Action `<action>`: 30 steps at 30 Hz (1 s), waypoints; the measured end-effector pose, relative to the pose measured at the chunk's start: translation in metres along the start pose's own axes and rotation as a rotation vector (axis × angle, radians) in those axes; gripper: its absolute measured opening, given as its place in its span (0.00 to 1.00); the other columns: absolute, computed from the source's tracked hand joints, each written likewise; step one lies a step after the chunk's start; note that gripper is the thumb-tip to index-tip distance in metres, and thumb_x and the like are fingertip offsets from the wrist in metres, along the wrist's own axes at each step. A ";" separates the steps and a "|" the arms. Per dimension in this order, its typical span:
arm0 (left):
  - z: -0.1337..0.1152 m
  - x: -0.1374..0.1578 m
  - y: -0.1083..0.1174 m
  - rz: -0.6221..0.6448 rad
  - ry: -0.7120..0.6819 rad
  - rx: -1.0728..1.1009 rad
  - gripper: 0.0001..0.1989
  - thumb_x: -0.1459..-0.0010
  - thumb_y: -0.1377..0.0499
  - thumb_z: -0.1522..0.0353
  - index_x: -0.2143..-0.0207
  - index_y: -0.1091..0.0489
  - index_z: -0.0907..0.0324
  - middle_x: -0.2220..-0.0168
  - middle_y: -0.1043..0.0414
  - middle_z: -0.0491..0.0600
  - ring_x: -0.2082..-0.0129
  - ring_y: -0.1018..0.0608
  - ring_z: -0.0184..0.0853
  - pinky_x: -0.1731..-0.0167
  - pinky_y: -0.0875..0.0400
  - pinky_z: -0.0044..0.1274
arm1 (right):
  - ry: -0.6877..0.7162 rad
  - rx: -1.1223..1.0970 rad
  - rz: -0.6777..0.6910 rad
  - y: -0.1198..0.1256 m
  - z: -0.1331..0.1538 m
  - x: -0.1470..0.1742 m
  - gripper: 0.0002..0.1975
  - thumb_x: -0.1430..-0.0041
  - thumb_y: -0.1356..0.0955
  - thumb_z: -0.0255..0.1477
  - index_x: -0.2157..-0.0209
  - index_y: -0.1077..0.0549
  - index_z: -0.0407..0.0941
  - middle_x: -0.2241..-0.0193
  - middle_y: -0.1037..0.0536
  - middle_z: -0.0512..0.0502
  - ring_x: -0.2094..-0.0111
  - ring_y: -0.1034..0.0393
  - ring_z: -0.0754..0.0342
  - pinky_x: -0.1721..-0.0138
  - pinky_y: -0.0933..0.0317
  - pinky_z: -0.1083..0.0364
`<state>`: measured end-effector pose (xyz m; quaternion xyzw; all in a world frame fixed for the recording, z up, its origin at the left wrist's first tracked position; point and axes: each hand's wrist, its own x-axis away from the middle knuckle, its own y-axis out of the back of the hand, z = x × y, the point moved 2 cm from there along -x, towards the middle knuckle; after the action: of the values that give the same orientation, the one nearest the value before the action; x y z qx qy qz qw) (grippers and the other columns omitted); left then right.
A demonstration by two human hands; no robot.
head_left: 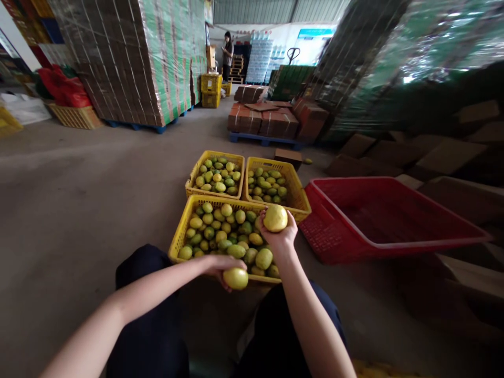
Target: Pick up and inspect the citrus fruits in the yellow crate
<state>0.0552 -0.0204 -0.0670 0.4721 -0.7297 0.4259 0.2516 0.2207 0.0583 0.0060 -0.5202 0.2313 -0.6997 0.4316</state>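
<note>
In my left hand [220,266] is a yellow-green lemon [235,279], held at the near edge of the front yellow crate [179,231]. My right hand [283,237] is raised over that crate's right side, its fingers curled around a larger yellow lemon [275,218]. Green and yellow lemons [226,228] fill much of the front crate. Behind it stand two more yellow crates, a left one [191,181] and a right one [301,197], both holding similar fruit.
A red plastic bin [323,236] stands at the right, near piled cardboard [444,152]. Flattened cartons [246,119] lie on a blue pallet [263,140] ahead. Wrapped carton stacks [118,63] rise on both sides. A person [227,55] stands at the back.
</note>
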 end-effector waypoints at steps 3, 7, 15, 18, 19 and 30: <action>0.023 -0.003 0.006 -0.059 -0.130 0.099 0.11 0.38 0.43 0.58 0.56 0.29 0.48 0.64 0.21 0.50 0.68 0.15 0.46 0.77 0.21 0.41 | 0.019 0.011 -0.004 0.007 0.005 -0.005 0.15 0.40 0.38 0.39 0.58 0.26 0.46 0.73 0.20 0.46 0.71 0.24 0.51 0.73 0.26 0.55; -0.003 -0.003 0.024 0.009 -0.178 -0.025 0.15 0.38 0.45 0.53 0.57 0.28 0.50 0.65 0.22 0.51 0.59 0.15 0.51 0.71 0.19 0.44 | 0.051 0.041 0.010 0.008 0.012 -0.007 0.15 0.39 0.39 0.39 0.59 0.27 0.47 0.74 0.20 0.47 0.73 0.24 0.52 0.74 0.27 0.55; -0.175 0.051 0.094 -0.441 -0.553 -0.106 0.25 0.29 0.53 0.58 0.38 0.38 0.64 0.40 0.30 0.63 0.47 0.20 0.40 0.53 0.22 0.25 | 0.015 -0.018 -0.018 -0.003 0.015 0.007 0.16 0.37 0.39 0.38 0.58 0.26 0.44 0.74 0.20 0.45 0.74 0.24 0.52 0.76 0.27 0.56; -0.163 0.058 0.110 -0.444 -0.519 -0.226 0.24 0.30 0.50 0.57 0.42 0.32 0.64 0.41 0.29 0.63 0.52 0.18 0.40 0.54 0.24 0.25 | 0.000 -0.011 -0.022 -0.005 0.012 0.007 0.15 0.36 0.40 0.38 0.60 0.27 0.45 0.75 0.20 0.46 0.74 0.25 0.53 0.76 0.28 0.57; -0.150 0.056 0.110 -0.385 -0.468 -0.327 0.23 0.30 0.50 0.57 0.45 0.29 0.65 0.43 0.27 0.63 0.53 0.18 0.40 0.53 0.24 0.26 | -0.002 -0.002 -0.022 -0.005 0.011 0.006 0.15 0.36 0.40 0.38 0.61 0.27 0.45 0.76 0.21 0.46 0.74 0.25 0.53 0.76 0.28 0.57; -0.069 0.019 0.090 -0.395 -0.164 -1.604 0.25 0.41 0.39 0.54 0.47 0.25 0.58 0.46 0.22 0.59 0.46 0.22 0.52 0.47 0.29 0.37 | -0.183 0.599 -0.018 0.017 -0.051 -0.011 0.09 0.43 0.31 0.36 0.64 0.31 0.47 0.75 0.24 0.52 0.74 0.27 0.53 0.72 0.27 0.54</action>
<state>-0.0362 0.0470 -0.0518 0.2983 -0.7314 -0.3116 0.5282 0.1801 0.0527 -0.0307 -0.4328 -0.0299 -0.6908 0.5785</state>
